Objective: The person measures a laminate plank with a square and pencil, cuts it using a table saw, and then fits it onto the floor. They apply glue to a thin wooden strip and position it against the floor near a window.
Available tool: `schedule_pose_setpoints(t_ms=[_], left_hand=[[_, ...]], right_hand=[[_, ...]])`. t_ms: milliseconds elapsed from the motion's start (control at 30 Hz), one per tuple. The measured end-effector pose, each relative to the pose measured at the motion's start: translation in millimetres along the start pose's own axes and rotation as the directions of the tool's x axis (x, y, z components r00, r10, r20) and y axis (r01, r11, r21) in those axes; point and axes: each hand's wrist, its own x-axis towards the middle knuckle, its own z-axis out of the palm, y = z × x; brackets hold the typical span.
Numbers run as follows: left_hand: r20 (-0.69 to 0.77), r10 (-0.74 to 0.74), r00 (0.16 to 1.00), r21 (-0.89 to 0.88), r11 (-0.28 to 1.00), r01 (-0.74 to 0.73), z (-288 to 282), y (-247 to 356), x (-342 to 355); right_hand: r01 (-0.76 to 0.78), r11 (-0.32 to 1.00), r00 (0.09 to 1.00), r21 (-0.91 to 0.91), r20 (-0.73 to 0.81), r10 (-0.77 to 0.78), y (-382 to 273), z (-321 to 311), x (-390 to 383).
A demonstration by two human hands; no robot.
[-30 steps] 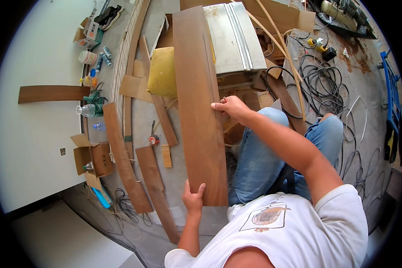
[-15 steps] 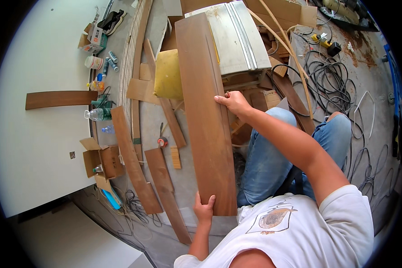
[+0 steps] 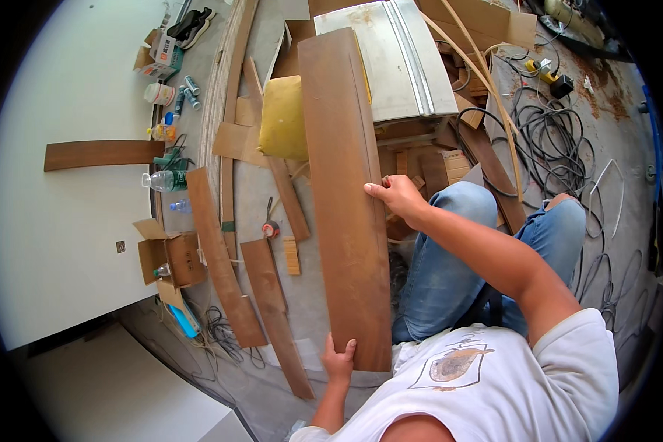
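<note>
A long, wide brown wooden plank (image 3: 346,214) slants away in front of me, its far end by a white box-like unit (image 3: 390,66) with metal strips. My left hand (image 3: 339,359) is closed on the plank's left edge near its close end, thumb on top and most fingers hidden beneath. Farther up, my right hand (image 3: 399,197) grips the opposite edge, its thumb laid on the upper face and its other fingers curled at the side. Against the plank's far left side rests a yellow padded block (image 3: 282,118).
Narrower brown boards (image 3: 225,258) lie on the floor at left, near a small tape roll (image 3: 271,229). An open cardboard box (image 3: 173,259) and bottles (image 3: 166,180) line a white panel (image 3: 74,236). Coiled black cables (image 3: 549,132) spread at right, beside thin wooden strips (image 3: 486,74).
The plank has slid slightly toward me, its close end now lower in view. Both hands keep their hold, and my right hand has come a little nearer with it.
</note>
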Motion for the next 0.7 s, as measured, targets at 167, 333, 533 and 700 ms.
schedule_pose_setpoints(t_ms=[167, 333, 533, 700], left_hand=[[-0.009, 0.014, 1.000, 0.000, 1.000, -0.014, -2.1, -2.4, -10.2], [-0.005, 0.019, 1.000, 0.011, 1.000, -0.019, -3.1, -17.7, -20.1], [-0.009, 0.032, 0.999, 0.051, 0.998, -0.032, -4.4, -25.8, -31.0], [-0.004, 0.024, 1.000, 0.045, 0.999, -0.024, -5.4, -27.0, -36.9]], right_hand=[[-0.003, 1.000, 1.000, -0.026, 0.003, 0.003, 9.8, 4.1, -8.0], [0.006, 1.000, 1.000, -0.019, 0.010, -0.006, 24.5, 7.5, -13.6], [0.034, 0.999, 0.999, 0.004, 0.002, -0.034, 45.6, 13.6, -14.4], [-0.004, 1.000, 1.000, 0.028, 0.015, 0.004, 57.8, 16.1, -17.9]])
